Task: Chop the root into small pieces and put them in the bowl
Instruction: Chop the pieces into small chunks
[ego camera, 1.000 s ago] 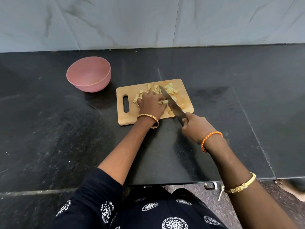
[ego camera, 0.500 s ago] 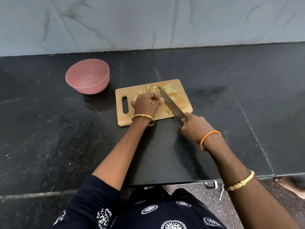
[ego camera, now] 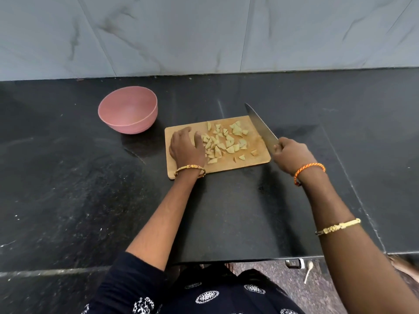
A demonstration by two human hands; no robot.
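Several pale yellow-green root pieces (ego camera: 223, 141) lie scattered over the wooden cutting board (ego camera: 229, 165) on the black counter. My left hand (ego camera: 186, 146) rests flat on the board's left end, fingers apart, touching the left edge of the pile. My right hand (ego camera: 291, 155) grips the handle of a knife (ego camera: 260, 124) just off the board's right edge; the blade is lifted and points away to the upper left, clear of the pieces. An empty pink bowl (ego camera: 128, 109) stands to the upper left of the board.
A grey marbled wall runs along the back of the black counter (ego camera: 68, 177). The counter's front edge is close to my body. On the floor at lower right lie a small spoon (ego camera: 308, 270) and a bare foot (ego camera: 405, 267).
The knife has lifted off the pieces and swung right, off the board's edge. My left hand has opened and slid left, uncovering the chopped pile.
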